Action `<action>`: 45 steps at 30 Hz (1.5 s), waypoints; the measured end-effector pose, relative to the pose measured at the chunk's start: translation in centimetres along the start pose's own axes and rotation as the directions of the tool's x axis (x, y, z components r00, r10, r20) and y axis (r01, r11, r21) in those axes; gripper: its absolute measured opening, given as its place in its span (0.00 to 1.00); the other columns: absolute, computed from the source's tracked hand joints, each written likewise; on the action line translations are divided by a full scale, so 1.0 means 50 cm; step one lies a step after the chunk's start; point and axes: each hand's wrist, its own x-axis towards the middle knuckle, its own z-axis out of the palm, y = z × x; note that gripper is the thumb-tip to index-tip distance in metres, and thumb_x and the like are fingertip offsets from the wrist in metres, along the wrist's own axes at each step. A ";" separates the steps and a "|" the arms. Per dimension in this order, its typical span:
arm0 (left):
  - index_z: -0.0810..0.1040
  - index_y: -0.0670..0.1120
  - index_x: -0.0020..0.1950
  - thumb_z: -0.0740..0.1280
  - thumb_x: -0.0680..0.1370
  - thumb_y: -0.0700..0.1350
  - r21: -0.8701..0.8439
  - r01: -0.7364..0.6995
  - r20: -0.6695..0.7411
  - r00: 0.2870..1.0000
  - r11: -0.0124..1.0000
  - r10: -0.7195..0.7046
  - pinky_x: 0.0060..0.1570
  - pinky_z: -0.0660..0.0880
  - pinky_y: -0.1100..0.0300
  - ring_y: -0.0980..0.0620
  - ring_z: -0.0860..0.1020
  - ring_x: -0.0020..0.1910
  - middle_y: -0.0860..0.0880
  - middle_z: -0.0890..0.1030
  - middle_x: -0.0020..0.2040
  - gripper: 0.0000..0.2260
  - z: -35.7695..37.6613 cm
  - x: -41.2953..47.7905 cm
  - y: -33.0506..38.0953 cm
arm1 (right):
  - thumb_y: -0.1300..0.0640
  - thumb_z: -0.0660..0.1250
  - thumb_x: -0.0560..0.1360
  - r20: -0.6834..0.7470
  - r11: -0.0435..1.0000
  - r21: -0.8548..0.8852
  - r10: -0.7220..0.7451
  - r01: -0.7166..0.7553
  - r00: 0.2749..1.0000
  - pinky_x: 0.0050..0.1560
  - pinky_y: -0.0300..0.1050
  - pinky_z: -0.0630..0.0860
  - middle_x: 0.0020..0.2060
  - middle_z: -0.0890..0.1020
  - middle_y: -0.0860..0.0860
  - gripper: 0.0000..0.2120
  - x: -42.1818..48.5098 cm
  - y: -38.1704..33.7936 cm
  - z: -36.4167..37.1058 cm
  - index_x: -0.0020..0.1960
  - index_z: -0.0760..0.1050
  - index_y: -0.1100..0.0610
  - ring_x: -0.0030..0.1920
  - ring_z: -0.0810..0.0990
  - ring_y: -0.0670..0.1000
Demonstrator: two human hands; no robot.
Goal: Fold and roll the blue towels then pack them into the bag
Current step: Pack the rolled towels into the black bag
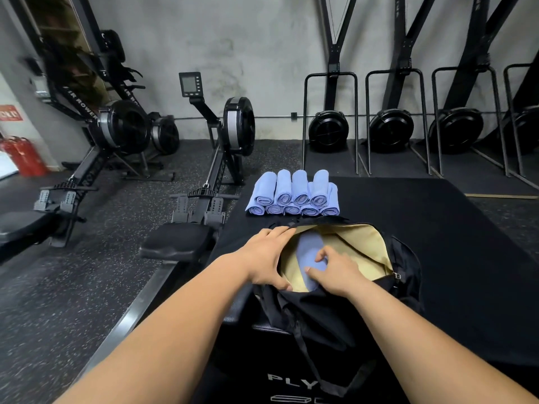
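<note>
**Carrier:** black padded platform, filling the lower centre and right of the frame. It is set on a speckled black rubber floor. White lettering "PLY" is seen on it at the bottom edge of the frame.

**Carried, item 1:** rolled blue towels, nine counted, at frame centre by the platform's far left corner. They are stacked in two tiers, five below and four above, with the spiral ends turned toward the camera.

**Carried, item 2:** black bag, placed just below the stack in the frame. It is unzipped, so its tan lining is exposed. Contact with the stack cannot be determined.
</note>
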 end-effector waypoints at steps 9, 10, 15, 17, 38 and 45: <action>0.47 0.50 0.87 0.84 0.64 0.60 -0.171 0.004 -0.017 1.000 0.985 -0.007 0.81 0.56 0.51 0.45 0.54 0.82 0.51 0.51 0.86 0.62 -0.003 -0.003 -0.009 | 0.57 0.80 0.71 0.110 0.975 0.221 -0.059 0.034 0.992 0.70 0.50 0.75 0.73 0.76 0.53 0.39 0.063 0.007 0.000 0.79 0.69 0.47 0.69 0.77 0.53; 0.47 0.50 0.87 0.84 0.64 0.61 -0.189 0.001 -0.019 1.000 0.982 -0.005 0.81 0.56 0.50 0.45 0.54 0.81 0.52 0.52 0.85 0.63 -0.005 -0.001 -0.008 | 0.58 0.80 0.71 0.111 0.960 0.278 -0.058 0.025 0.992 0.66 0.50 0.77 0.71 0.76 0.53 0.39 0.061 -0.003 0.011 0.78 0.69 0.47 0.67 0.79 0.54; 0.49 0.51 0.87 0.82 0.68 0.55 -0.274 0.005 -0.033 0.999 0.962 -0.014 0.80 0.58 0.53 0.47 0.57 0.80 0.54 0.54 0.85 0.57 -0.024 0.010 -0.001 | 0.65 0.77 0.71 0.121 0.942 0.331 -0.093 0.048 0.988 0.38 0.37 0.71 0.46 0.77 0.48 0.36 0.070 -0.063 0.076 0.75 0.69 0.52 0.40 0.76 0.47; 0.51 0.51 0.86 0.78 0.71 0.49 -0.302 0.014 -0.028 0.999 0.953 -0.024 0.79 0.60 0.53 0.45 0.59 0.79 0.53 0.55 0.85 0.51 -0.035 0.012 0.000 | 0.70 0.71 0.74 0.126 0.931 0.363 -0.080 0.029 0.989 0.32 0.33 0.69 0.46 0.76 0.51 0.35 0.075 -0.079 0.096 0.78 0.66 0.57 0.34 0.71 0.43; 0.64 0.51 0.83 0.67 0.73 0.53 -0.413 0.097 -0.037 0.992 0.905 -0.124 0.77 0.62 0.58 0.52 0.66 0.76 0.55 0.67 0.79 0.38 0.002 0.047 -0.032 | 0.63 0.71 0.74 0.135 0.890 0.396 -0.302 0.228 0.944 0.29 0.36 0.72 0.41 0.78 0.46 0.18 0.047 -0.045 0.089 0.63 0.77 0.52 0.28 0.73 0.41; 0.68 0.53 0.81 0.63 0.73 0.52 -0.400 0.082 -0.095 0.987 0.913 -0.130 0.73 0.69 0.52 0.52 0.72 0.73 0.56 0.71 0.76 0.34 0.024 0.087 -0.035 | 0.51 0.64 0.71 -0.349 0.891 0.305 -0.225 0.338 0.909 0.45 0.44 0.79 0.35 0.86 0.42 0.10 0.080 -0.077 -0.073 0.42 0.85 0.45 0.36 0.83 0.45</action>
